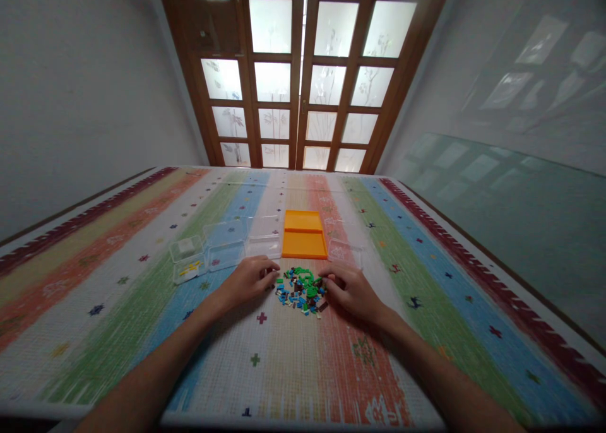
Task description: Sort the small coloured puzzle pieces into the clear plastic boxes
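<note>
A pile of small bricks (300, 291) in green, blue, brown and cream lies on the striped cloth between my two hands. My left hand (253, 276) rests at the pile's left edge, fingers curled together; whatever may be between its fingertips is too small to name. At the right edge, my right hand (348, 286) has thumb and forefinger pinched near a small dark piece, and I cannot make out clearly what they hold. Just beyond the pile sits an open orange case (305, 243).
Left of the orange case stand open clear boxes (226, 255), the leftmost clear box (176, 270) holding yellow pieces (190, 269). Another clear box (345, 251) is at its right. A striped cloth (293, 370) covers the table; wooden doors (296, 73) stand behind.
</note>
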{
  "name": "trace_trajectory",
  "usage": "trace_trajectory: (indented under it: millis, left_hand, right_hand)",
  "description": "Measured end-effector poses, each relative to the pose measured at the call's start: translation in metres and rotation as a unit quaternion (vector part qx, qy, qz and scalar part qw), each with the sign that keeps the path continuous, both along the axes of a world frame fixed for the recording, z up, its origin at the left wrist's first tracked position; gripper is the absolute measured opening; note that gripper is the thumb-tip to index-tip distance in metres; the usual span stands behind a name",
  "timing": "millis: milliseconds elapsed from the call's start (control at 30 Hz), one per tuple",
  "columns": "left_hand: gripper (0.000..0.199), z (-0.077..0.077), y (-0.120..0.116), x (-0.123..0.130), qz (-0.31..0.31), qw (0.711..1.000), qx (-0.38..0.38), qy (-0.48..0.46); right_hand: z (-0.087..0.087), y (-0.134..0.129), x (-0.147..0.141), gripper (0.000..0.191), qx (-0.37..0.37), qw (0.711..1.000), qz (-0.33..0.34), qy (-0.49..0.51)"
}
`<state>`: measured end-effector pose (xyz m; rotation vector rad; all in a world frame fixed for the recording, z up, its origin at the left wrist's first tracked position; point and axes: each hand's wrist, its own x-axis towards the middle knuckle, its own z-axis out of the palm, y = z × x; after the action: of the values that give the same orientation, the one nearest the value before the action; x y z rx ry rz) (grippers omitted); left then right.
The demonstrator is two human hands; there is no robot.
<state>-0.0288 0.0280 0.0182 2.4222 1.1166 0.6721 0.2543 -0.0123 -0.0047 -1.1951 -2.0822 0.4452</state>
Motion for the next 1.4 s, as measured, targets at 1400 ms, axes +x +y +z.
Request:
trace_trajectory:
  millis: [1400]
  left_hand:
    - [0.024,0.034,0.015,-0.038,0.082,0.954,0.275,0.086]
  right_hand:
    - [0.013,0.004,-0.011,0.020,-0.058,0.992,-0.011,0.112]
